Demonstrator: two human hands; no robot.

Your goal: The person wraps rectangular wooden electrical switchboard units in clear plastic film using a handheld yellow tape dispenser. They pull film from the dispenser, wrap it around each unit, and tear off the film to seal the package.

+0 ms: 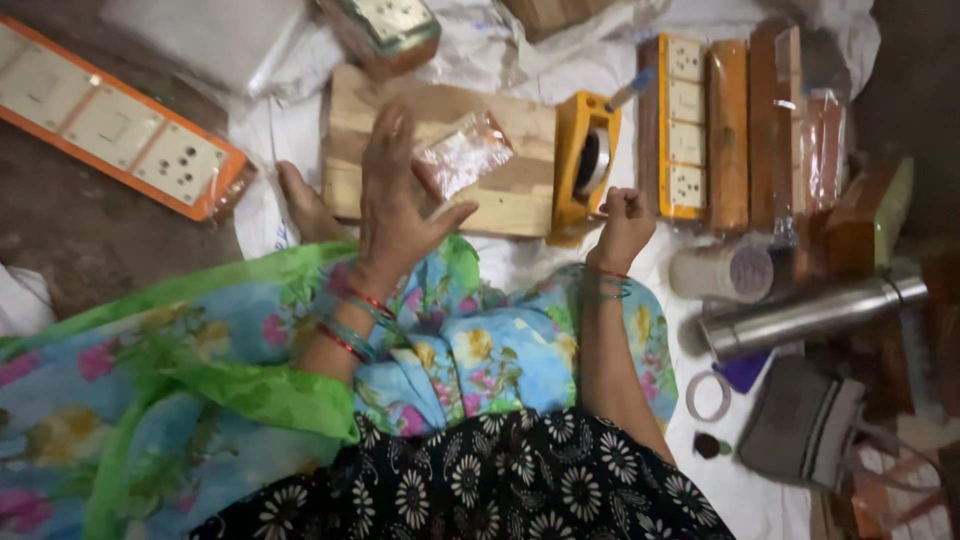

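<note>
Person's sitting on the floor with a wooden board [500, 190] right in front of their knees, so I'll use that as the reference. The left hand [395, 205] is flat over the board's left half, fingers spread wide and holding nothing, with the thumb pointing toward a small clear plastic packet [465, 152] lying near the board's middle. Thumb tip is just beside the packet; can't tell if it actually touches.

The right hand [622, 225] is off the board's right edge, curled into a loose fist with the fingers tight together. It sits right by the base of a yellow tape dispenser [585, 165] standing against that edge; whether it's pinching tape I can't tell.

Further right of the board there's a row of orange switch boards [700, 125], and nearer the person a steel flask [810, 315] lying on its side. Well off to the board's left is a long orange switch panel [120, 130].
</note>
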